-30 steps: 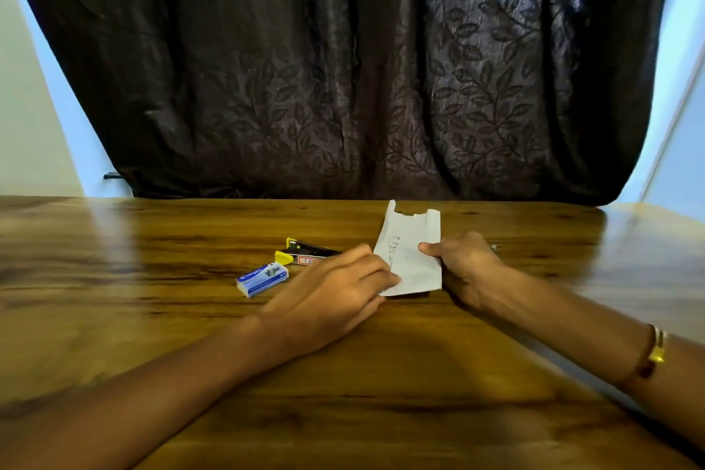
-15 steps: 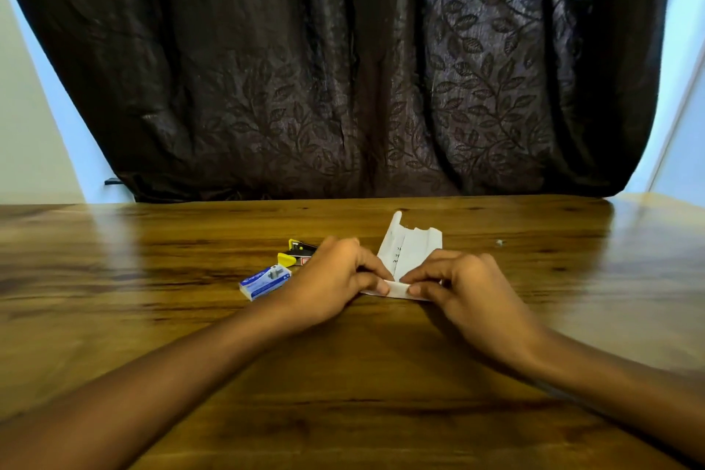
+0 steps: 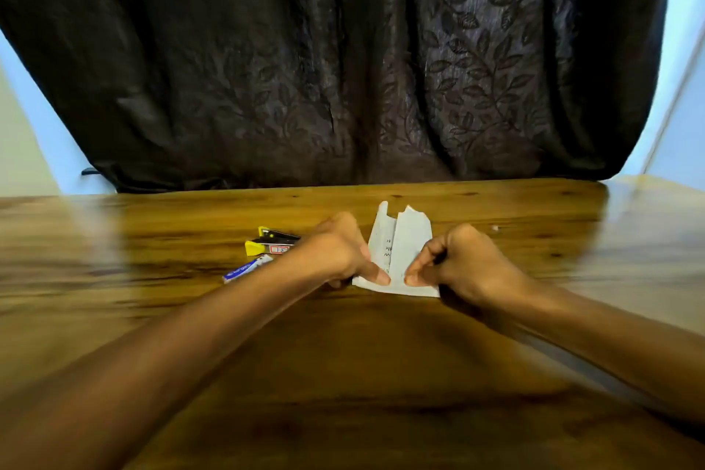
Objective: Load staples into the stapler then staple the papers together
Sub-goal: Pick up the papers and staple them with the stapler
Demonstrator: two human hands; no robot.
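Hands first: left hand (image 3: 335, 252) and right hand (image 3: 457, 263) both pinch the near edge of the small white torn-topped paper slips (image 3: 400, 244), thumbs and curled fingers closed on the lower corners, the far ends tilting up off the brown wooden table (image 3: 381, 374). The paper sits at table centre, between the two hands. Judged thin, light and limp, it will crease or tear under a hard pull; the ragged top edge is the weakest part, so the grip is best kept at the lower edge or a corner, with the sheets squared before stapling. Just left of the left hand lies the small black-and-yellow stapler (image 3: 272, 242), untouched; whether it is loaded cannot be told. Nearer, beside it, lies the little blue-and-white staple box (image 3: 246, 270), partly open by appearance. Behind the table hangs a dark leaf-patterned curtain (image 3: 343, 69).
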